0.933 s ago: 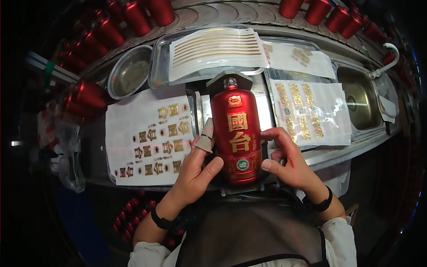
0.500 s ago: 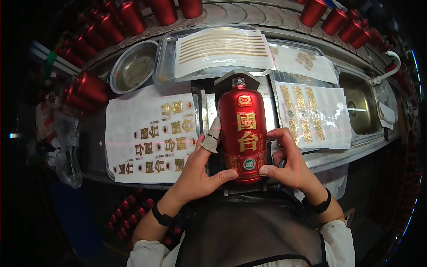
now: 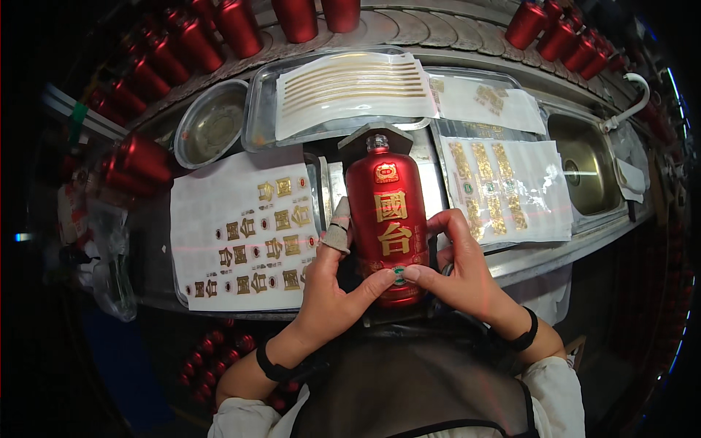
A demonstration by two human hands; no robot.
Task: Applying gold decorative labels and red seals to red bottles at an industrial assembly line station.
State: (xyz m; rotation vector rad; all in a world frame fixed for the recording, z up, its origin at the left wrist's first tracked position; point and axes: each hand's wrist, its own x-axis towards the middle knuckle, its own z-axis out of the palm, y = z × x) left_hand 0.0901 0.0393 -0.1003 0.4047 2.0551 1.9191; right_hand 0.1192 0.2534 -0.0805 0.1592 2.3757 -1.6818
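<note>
A glossy red bottle with gold characters lies in front of me, its clear neck pointing away. On its lower front is a small round green emblem, partly covered by my thumbs. My left hand grips the bottle's left side, a pale cloth cover around one finger. From the other side my right hand holds it, fingers curled against the wall. Both thumb tips press at the emblem, almost touching each other. The fingertips behind the bottle are hidden. Under the neck end sits a dark angular support.
Left lies a white sheet of gold character decals; right, a sheet of gold strips. Behind stand a tray with a striped sheet and a metal bowl. A sink is at right. Red bottles line a conveyor.
My thumbs have moved inward from either side of the green emblem onto it, close together. The bottle remains between my hands; the whole view has shifted slightly.
</note>
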